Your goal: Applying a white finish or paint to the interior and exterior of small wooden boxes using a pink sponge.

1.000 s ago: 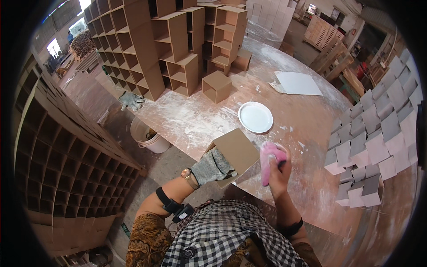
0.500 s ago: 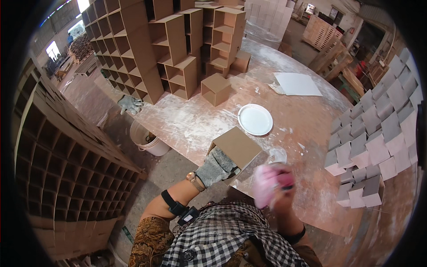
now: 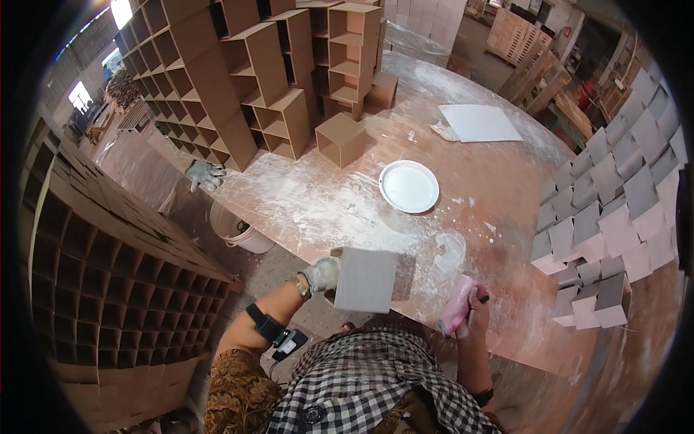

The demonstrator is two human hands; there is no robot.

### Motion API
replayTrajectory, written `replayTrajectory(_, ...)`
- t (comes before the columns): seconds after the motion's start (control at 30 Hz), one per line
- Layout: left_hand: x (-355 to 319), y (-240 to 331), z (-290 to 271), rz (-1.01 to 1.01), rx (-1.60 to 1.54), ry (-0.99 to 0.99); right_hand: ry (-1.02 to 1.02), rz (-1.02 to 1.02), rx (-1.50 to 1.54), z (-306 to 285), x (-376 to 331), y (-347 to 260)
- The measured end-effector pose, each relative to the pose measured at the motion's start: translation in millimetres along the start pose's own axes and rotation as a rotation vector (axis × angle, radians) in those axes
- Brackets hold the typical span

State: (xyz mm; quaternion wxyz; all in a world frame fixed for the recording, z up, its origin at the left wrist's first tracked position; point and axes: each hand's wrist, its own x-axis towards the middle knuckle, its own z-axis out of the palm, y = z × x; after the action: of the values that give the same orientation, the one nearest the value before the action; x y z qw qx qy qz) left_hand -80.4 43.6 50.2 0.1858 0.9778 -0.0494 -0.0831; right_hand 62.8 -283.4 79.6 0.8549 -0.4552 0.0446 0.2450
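The person's gloved left hand grips a square cardboard box at its left side, grey face up, over the near edge of the worktable. The bare right hand, to the right, clutches a pink sponge; a round white dish lies farther off.

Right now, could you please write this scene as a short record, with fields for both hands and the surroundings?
Left hand: grey-gloved, holding a brown square-sided box, grey face upward
Right hand: bare, holding a soft-looking pink tool, apart from the box
Table: brown, smeared white
On table: round white shallow dish; flat white rectangular sheet; stacked open brown boxes, upper left
Beside table: round white bucket
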Motion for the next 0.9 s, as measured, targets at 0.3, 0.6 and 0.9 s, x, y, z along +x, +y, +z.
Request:
replayTrajectory(0.3, 50, -15, 44, -0.112, -0.078, 0.271, 0.168, 0.134, -0.051, -9, 7, 11)
replayTrajectory(0.6, 44, -8, -1, -0.128, -0.124, -0.046, 0.211, 0.278, -0.078, -9, 34, 35)
replayTrajectory(0.9, 74, -23, 67, -0.072, -0.071, 0.008, 0.074, 0.25, -0.145, 16, 73, 23)
